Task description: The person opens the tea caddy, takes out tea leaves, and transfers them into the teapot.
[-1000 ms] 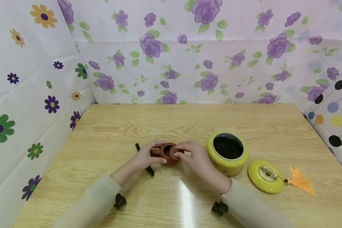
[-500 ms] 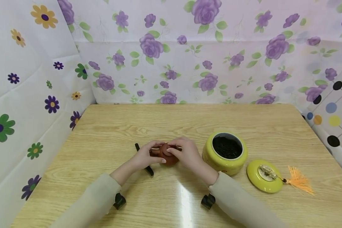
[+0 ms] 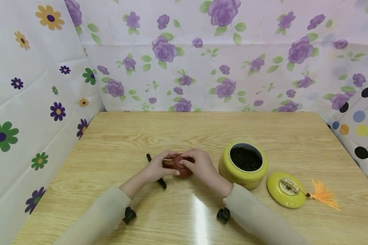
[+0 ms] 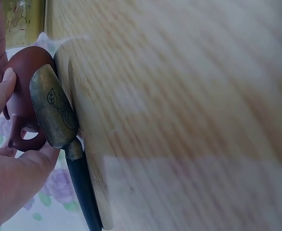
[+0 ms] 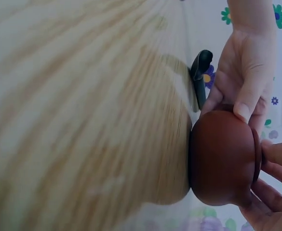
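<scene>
A small reddish-brown clay teapot [image 3: 184, 173] stands on the wooden table. My left hand [image 3: 154, 168] holds it from the handle side, fingers at the back and thumb on the near side. The lid [image 5: 258, 156] sits over the teapot's opening in the right wrist view. My right hand [image 3: 202, 166] pinches the lid's knob from above; the knob itself is hidden by the fingers. Beside and partly beneath my left hand lies a tea scoop [image 4: 56, 108] with a black handle and a bronze-coloured, leaf-engraved bowl.
Right of the teapot stands a yellow jar [image 3: 242, 175], uncovered, with dark tea leaves [image 3: 245, 159] inside. Its yellow lid [image 3: 286, 200] lies farther right, an orange tassel [image 3: 325, 195] attached. Floral cloth [image 3: 196, 78] hangs behind the table.
My right hand has moved left with the lid, from the teapot's right side onto its opening, and covered it. In the last half second little differs. The left hand has kept its hold.
</scene>
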`<control>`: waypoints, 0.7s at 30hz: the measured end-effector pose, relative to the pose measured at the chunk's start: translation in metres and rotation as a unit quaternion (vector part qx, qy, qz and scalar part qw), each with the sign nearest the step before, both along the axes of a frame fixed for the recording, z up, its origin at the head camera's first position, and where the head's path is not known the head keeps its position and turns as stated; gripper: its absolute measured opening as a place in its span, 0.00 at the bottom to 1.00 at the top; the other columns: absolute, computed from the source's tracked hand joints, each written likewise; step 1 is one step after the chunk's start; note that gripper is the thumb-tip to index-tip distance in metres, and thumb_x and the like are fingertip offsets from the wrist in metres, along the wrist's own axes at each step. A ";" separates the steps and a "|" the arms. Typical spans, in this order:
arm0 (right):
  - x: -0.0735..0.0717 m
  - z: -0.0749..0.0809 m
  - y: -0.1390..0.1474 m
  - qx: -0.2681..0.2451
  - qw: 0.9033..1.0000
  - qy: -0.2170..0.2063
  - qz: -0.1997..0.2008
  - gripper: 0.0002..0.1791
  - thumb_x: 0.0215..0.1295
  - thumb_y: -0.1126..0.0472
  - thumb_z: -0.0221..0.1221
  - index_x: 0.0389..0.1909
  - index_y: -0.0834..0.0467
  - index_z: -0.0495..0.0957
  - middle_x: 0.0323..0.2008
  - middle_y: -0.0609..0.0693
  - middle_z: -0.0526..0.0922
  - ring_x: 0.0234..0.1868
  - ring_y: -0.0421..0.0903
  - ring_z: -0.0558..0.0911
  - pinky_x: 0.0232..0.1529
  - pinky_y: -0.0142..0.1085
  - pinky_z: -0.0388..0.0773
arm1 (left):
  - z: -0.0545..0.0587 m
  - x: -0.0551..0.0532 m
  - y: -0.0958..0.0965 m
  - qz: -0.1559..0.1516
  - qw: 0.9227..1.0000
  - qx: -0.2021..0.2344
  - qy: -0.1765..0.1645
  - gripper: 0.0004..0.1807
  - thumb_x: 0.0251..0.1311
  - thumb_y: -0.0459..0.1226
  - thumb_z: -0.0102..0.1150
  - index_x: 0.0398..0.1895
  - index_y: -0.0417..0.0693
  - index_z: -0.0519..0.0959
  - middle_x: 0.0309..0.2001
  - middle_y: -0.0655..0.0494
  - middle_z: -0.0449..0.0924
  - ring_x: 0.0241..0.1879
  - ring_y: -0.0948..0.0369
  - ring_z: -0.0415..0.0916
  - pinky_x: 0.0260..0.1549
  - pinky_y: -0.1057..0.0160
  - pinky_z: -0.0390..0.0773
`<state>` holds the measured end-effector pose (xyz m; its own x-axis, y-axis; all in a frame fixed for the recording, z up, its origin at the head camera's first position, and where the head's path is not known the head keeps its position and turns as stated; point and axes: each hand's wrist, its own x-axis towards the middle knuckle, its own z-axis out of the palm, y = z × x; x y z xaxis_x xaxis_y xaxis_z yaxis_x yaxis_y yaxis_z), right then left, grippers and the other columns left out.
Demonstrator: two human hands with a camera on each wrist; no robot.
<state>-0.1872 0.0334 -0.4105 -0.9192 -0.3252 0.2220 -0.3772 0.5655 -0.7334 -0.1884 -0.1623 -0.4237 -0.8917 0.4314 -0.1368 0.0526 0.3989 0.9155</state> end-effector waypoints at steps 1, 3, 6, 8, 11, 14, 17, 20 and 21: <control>0.000 0.000 0.000 0.003 1.000 0.002 -0.001 0.07 0.59 0.61 0.65 0.37 0.59 0.86 0.40 0.53 0.84 0.46 0.51 0.81 0.50 0.46 0.80 | 0.000 0.000 0.000 -0.003 1.000 0.001 0.002 0.34 0.55 0.34 0.67 0.66 0.47 0.65 0.64 0.45 0.67 0.59 0.47 0.71 0.53 0.57 0.79; -0.001 -0.001 0.000 0.009 1.000 0.004 -0.001 0.07 0.59 0.61 0.65 0.37 0.59 0.86 0.40 0.54 0.84 0.46 0.51 0.81 0.49 0.46 0.80 | 0.000 0.000 0.000 -0.004 1.000 0.003 0.002 0.35 0.55 0.34 0.67 0.67 0.46 0.65 0.64 0.44 0.67 0.59 0.46 0.71 0.52 0.57 0.80; -0.002 -0.001 0.000 0.013 1.000 0.003 0.001 0.07 0.59 0.62 0.65 0.37 0.60 0.85 0.40 0.54 0.83 0.45 0.51 0.80 0.49 0.45 0.81 | 0.000 0.000 -0.001 -0.008 1.000 0.005 0.003 0.35 0.55 0.34 0.67 0.67 0.45 0.65 0.64 0.44 0.67 0.59 0.46 0.71 0.52 0.58 0.80; -0.002 0.000 0.000 0.013 1.000 0.000 0.002 0.08 0.58 0.62 0.66 0.38 0.60 0.85 0.39 0.54 0.83 0.45 0.51 0.80 0.48 0.45 0.81 | 0.001 0.000 -0.001 -0.008 1.000 0.007 0.002 0.35 0.56 0.34 0.67 0.67 0.45 0.65 0.64 0.43 0.67 0.59 0.46 0.71 0.53 0.57 0.80; -0.002 0.000 0.000 0.012 1.000 0.001 0.004 0.09 0.58 0.61 0.66 0.39 0.60 0.85 0.39 0.54 0.82 0.45 0.51 0.80 0.48 0.45 0.81 | 0.001 0.000 -0.001 -0.011 1.000 0.007 0.006 0.34 0.56 0.34 0.66 0.66 0.43 0.65 0.64 0.42 0.67 0.59 0.45 0.70 0.53 0.56 0.79; -0.002 -0.002 0.001 0.023 1.000 0.008 0.011 0.11 0.59 0.60 0.65 0.42 0.60 0.84 0.42 0.55 0.83 0.47 0.52 0.79 0.49 0.46 0.80 | 0.001 0.000 -0.001 -0.013 1.000 0.002 0.009 0.34 0.56 0.35 0.66 0.67 0.43 0.65 0.64 0.42 0.67 0.59 0.45 0.70 0.53 0.56 0.79; 0.000 -0.003 0.002 0.037 0.999 0.009 0.015 0.15 0.60 0.58 0.65 0.46 0.61 0.83 0.46 0.57 0.82 0.51 0.55 0.78 0.53 0.48 0.78 | 0.002 0.000 0.000 -0.014 1.000 -0.006 0.012 0.34 0.56 0.35 0.66 0.67 0.44 0.65 0.64 0.43 0.67 0.59 0.46 0.71 0.53 0.56 0.79; 0.005 0.000 0.003 0.037 0.999 0.008 0.014 0.17 0.60 0.56 0.65 0.48 0.61 0.81 0.50 0.57 0.80 0.54 0.56 0.75 0.55 0.50 0.76 | 0.004 0.002 0.001 -0.016 1.000 -0.008 0.012 0.34 0.57 0.36 0.66 0.67 0.44 0.64 0.64 0.42 0.67 0.58 0.46 0.71 0.52 0.57 0.80; 0.007 0.001 0.004 0.035 0.999 0.011 0.013 0.17 0.60 0.56 0.65 0.47 0.60 0.81 0.50 0.57 0.80 0.54 0.56 0.75 0.56 0.50 0.76 | 0.004 0.002 0.001 -0.016 1.000 -0.007 0.011 0.34 0.57 0.35 0.66 0.67 0.44 0.64 0.64 0.42 0.67 0.58 0.46 0.71 0.52 0.56 0.80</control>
